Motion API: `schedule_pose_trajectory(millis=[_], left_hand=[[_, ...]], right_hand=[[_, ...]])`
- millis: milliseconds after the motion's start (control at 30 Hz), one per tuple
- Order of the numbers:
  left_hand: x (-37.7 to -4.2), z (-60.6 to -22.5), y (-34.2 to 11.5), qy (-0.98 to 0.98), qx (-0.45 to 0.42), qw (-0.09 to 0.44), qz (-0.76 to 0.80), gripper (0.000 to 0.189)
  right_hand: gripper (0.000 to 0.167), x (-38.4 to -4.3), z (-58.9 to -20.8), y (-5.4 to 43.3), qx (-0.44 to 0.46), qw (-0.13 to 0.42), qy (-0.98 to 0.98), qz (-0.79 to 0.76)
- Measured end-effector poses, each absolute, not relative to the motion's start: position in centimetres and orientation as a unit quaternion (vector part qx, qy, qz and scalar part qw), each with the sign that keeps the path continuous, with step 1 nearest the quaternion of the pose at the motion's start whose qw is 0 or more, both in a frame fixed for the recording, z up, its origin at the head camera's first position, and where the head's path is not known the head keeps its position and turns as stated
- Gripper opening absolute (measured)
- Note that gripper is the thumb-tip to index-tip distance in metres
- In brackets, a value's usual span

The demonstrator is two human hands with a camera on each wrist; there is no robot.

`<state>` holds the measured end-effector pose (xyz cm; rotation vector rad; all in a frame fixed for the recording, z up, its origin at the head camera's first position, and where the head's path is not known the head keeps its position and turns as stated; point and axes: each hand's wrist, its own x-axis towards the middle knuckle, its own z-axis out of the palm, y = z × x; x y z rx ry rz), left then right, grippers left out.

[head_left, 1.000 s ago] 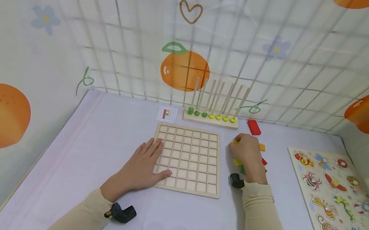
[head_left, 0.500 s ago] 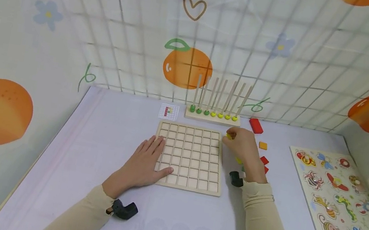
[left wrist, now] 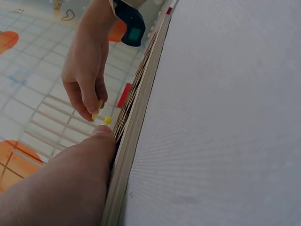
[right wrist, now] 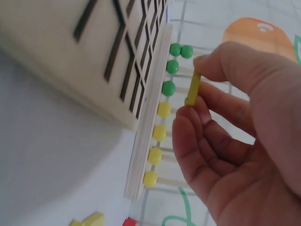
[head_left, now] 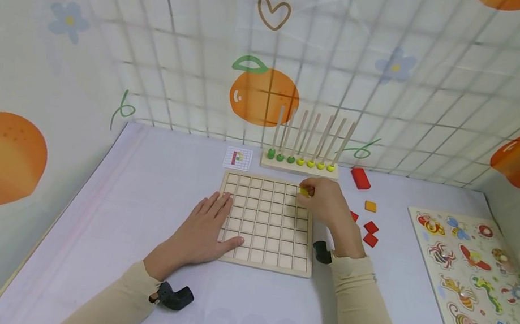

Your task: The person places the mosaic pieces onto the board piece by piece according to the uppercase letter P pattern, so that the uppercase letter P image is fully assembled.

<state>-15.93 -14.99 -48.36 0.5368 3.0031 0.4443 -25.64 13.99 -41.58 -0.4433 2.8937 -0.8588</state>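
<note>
A wooden grid board (head_left: 263, 217) with square cells lies in the middle of the table. My left hand (head_left: 201, 230) rests flat across its left edge, fingers straight. Over the board's far right corner, my right hand (head_left: 328, 201) pinches a thin yellow square tile (right wrist: 193, 89) between thumb and fingers. The right wrist view shows that tile held on edge, apart from the board. Right of the board lie several loose tiles, among them a red tile (head_left: 371, 239) and an orange tile (head_left: 370, 206). Two yellow tiles (right wrist: 89, 220) show low in the right wrist view.
Behind the board stands a wooden peg rack (head_left: 298, 167) with green and yellow beads. A small pattern card (head_left: 237, 158) lies left of it, and a red block (head_left: 361, 178) to its right. An insect puzzle board (head_left: 481, 288) lies at the far right.
My right hand has lifted a yellow tile from the loose tiles and carried it left over the board's far right corner. My left hand has stayed on the board's edge.
</note>
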Motion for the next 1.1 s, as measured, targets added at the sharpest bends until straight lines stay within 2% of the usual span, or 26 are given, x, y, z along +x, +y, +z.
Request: schedule_pose_trajectory(millis=[567, 1100], left_hand=[[-15.8, -48.3, -14.8, 0.975, 0.170, 0.024, 0.142, 0.102], [-15.8, -48.3, -15.0, 0.974, 0.176, 0.024, 0.143, 0.103]], right_hand=[[0.030, -25.9, -42.1, 10.7, -0.197, 0.083, 0.948, -0.236], [0.029, -26.4, -43.1, 9.6, -0.218, 0.074, 0.949, -0.214]])
